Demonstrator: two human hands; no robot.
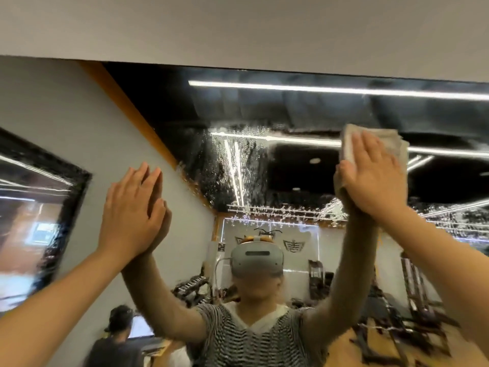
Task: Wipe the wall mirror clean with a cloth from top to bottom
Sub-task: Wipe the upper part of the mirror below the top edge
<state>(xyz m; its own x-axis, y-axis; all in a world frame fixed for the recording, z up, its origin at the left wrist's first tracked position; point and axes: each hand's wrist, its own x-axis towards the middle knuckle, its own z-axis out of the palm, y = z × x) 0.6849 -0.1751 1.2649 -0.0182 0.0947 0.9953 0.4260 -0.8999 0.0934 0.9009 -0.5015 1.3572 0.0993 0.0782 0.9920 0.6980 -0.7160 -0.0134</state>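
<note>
Colours, mirror wall

Grey-beige cloth (375, 144); white speckled droplets across mirror (238, 165); reflected black ceiling, white light strips, orange trim; black-and-white striped shirt (238, 337); pale grey headset (257, 258); black picture frame (71, 197).

Cloth (370, 147) between right hand (370, 178) and mirror (277, 154)

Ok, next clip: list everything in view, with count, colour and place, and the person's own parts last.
mirror: one, wall-mounted, fills most of the view, reflects the room and the person
droplets: many, whitish, streaked across the mirror's upper middle
cloth: one, grey-beige, pressed flat against the mirror, upper right
wall: pale grey, above the mirror
picture frame: one, black, far left
left hand: open palm flat on the mirror
right hand: fingers straight, presses the cloth to the glass
</note>
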